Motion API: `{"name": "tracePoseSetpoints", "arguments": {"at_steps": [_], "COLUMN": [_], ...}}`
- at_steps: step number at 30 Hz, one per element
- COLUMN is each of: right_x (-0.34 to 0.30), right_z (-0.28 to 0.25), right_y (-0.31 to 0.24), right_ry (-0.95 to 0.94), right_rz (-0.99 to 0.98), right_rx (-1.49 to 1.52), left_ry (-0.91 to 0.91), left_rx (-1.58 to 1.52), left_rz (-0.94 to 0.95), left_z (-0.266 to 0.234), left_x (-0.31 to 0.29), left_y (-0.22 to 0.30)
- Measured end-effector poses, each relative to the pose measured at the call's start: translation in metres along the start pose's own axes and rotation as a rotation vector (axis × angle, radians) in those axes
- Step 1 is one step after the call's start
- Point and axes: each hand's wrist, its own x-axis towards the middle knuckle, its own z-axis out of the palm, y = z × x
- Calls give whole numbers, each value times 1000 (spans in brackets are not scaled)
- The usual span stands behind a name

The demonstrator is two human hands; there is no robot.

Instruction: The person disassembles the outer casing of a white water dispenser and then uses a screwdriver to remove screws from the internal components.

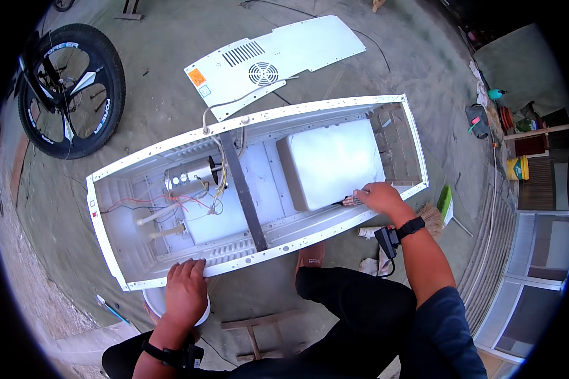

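Note:
A long white metal cabinet (pixel 246 260) lies on its back in front of me, its upper side uncovered. My left hand (pixel 186 284) is curled over the near rim toward the left end. Inside the right half sits a large white block-shaped box (pixel 335 161). At the box's near right corner, my right hand (pixel 379 197) reaches over the near rim with its fingers pinched together. A small dark piece shows at the fingertips, too small to name. The left half holds a silver metal cylinder (pixel 186 179) with loose coloured wires and pale pipes. A dark crossbar (pixel 245 196) spans the middle.
A white vented panel (pixel 284 60) lies on the floor beyond the cabinet. A bicycle wheel (pixel 69 91) stands at the far left. Near my legs are a white bucket (pixel 202 312) and a small wooden stool (pixel 253 338). A straw broom (pixel 431 219) and green dustpan (pixel 446 203) lie right.

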Motion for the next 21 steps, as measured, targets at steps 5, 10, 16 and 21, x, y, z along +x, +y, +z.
{"name": "tracePoseSetpoints", "arguments": {"at_steps": [5, 10, 16, 21], "right_x": [-3, 5, 12, -1], "right_z": [-1, 16, 27, 15], "right_y": [0, 12, 25, 10], "right_ry": [15, 106, 58, 86], "right_rz": [-66, -80, 32, -134], "right_rx": [1, -67, 52, -34], "left_ry": [-9, 7, 17, 26], "left_rx": [3, 0, 15, 14], "left_rz": [-6, 15, 52, 49], "left_z": [-1, 1, 4, 0], "left_x": [0, -1, -2, -4], "left_y": [0, -3, -4, -5]}}
